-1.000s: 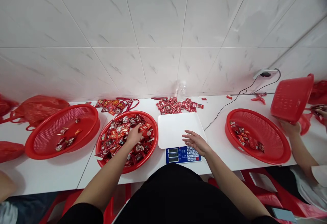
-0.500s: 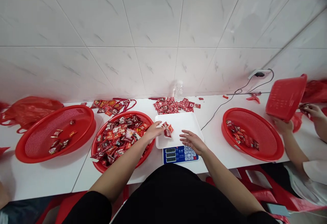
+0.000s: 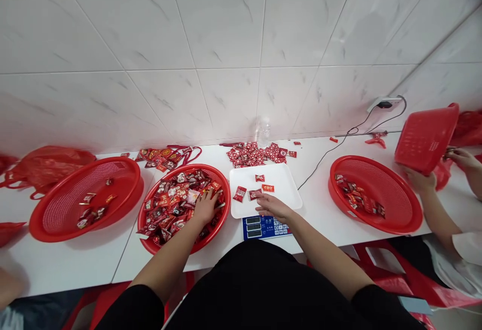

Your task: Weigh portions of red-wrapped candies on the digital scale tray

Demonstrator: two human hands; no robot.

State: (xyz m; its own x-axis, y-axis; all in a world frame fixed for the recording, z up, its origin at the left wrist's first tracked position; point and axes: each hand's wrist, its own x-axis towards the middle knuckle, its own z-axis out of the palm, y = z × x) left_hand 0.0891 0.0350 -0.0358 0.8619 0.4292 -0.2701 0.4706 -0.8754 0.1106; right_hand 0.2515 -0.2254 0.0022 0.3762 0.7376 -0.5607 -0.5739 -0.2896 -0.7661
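My left hand (image 3: pixel 205 205) lies in the middle red basket (image 3: pixel 150 239), fingers curled down into the heap of red wrapped candies (image 3: pixel 171 199); what it holds is hidden. My right hand (image 3: pixel 271 203) rests at the front edge of the white scale platform (image 3: pixel 286 182), fingers stretched out and touching a candy (image 3: pixel 254 194). Other loose candies (image 3: pixel 240 193) lie on the platform. The scale's blue keypad (image 3: pixel 263 226) shows just below my right hand.
A red basket (image 3: pixel 56 219) with a few candies stands at the left, another red basket (image 3: pixel 399 219) at the right. A person at the right edge tilts a red tub (image 3: pixel 425 136). Candy piles (image 3: pixel 256 154), a clear bottle (image 3: pixel 262 130) and a power cord (image 3: pixel 339 144) lie near the wall.
My left hand dropped candies onto the scale platform and went back into the middle basket. My right hand moved left onto the platform's front edge.
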